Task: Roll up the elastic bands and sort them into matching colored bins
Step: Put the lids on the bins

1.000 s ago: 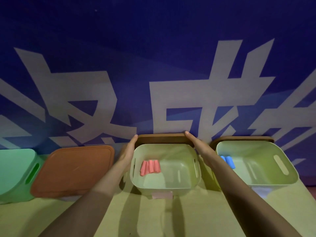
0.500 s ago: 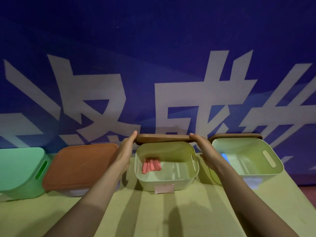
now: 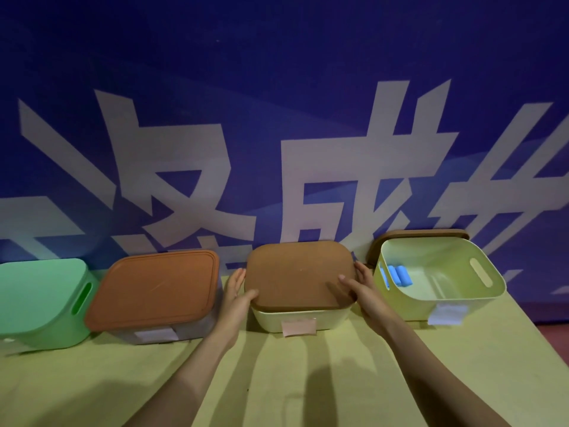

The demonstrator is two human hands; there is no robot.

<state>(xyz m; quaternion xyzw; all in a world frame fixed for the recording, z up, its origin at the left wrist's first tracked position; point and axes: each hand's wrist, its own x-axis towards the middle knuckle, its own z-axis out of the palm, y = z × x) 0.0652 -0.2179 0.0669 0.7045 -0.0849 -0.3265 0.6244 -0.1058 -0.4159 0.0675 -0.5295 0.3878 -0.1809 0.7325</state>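
Covering the middle bin (image 3: 335, 317) at frame centre, the brown lid (image 3: 300, 275) now lies flat across its rim. A second ago it stood on edge behind the bin, and the pink rolls inside were plain to see. They are now hidden beneath it. The left hand (image 3: 235, 298) clasps the lid's left edge, thumb on top and fingers along the side. The right hand (image 3: 365, 291) grips the right edge the same way. The lid looks set down but perhaps not pressed home, since both hands are on it.

By my reading the pink sorting is finished and this bin is being closed. At right of frame the right-hand bin (image 3: 437, 300) stands open, with blue rolls (image 3: 400, 275) at its left wall and its own lid (image 3: 425, 233) propped behind it — likely the next to be closed. At left, another bin (image 3: 154, 288) already wears its lid.
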